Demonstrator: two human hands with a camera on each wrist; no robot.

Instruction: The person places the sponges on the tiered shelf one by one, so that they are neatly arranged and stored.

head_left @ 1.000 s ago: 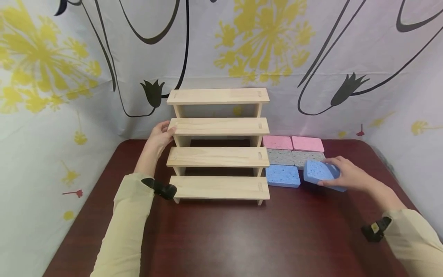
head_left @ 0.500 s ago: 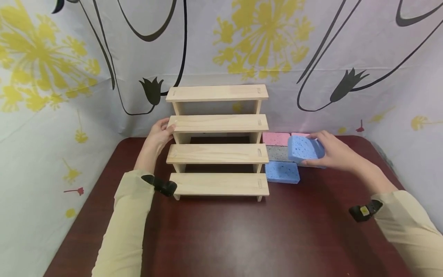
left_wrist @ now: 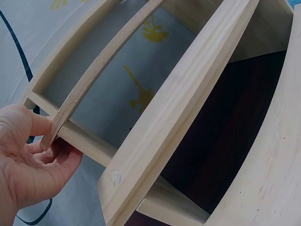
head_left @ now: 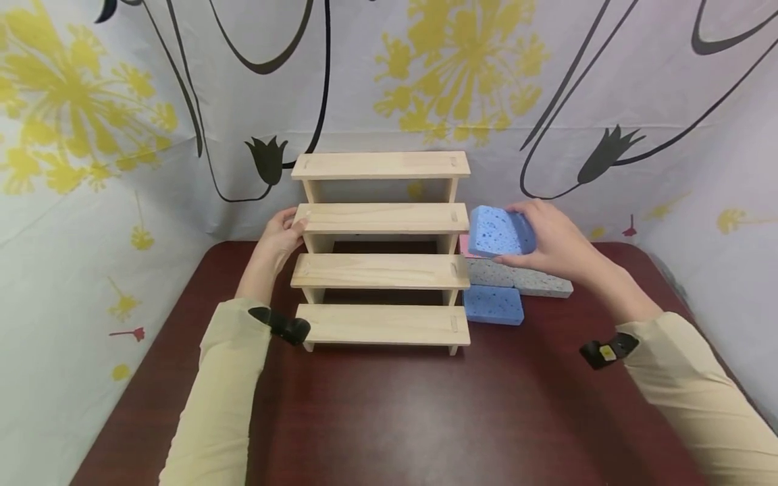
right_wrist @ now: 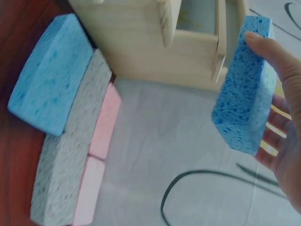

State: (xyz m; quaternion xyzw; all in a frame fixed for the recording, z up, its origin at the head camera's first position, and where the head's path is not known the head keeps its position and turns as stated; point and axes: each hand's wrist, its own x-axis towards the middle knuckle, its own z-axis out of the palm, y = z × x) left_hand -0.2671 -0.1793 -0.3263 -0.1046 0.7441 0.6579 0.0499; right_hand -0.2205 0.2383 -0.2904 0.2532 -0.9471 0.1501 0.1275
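Nearest: tan sleeves (head_left: 209, 398), R & L, each w/ a black wrist strap (head_left: 608, 351) at the cuff, over the dark red-brown tabletop (head_left: 389, 412). Next, a blue cellulose sponge (head_left: 494, 305) lying flat by the R side of the four-tier wooden rack (head_left: 379, 271). Behind it, two gray sponges (head_left: 541, 282) end to end, then two pink sponges (right_wrist: 89, 190), partly hidden in head view. R hand (head_left: 550, 236) pinches a second blue sponge (head_left: 495, 231) btwn thumb & fingers — up off the table, just beside the R end of the 2nd-from-top tier; can't tell if touching. L hand (head_left: 281, 233) pinches that tier's L end, thumb on top, fingers below. Back: white cloth (head_left: 365, 101) w/ yellow & dk. floral print.
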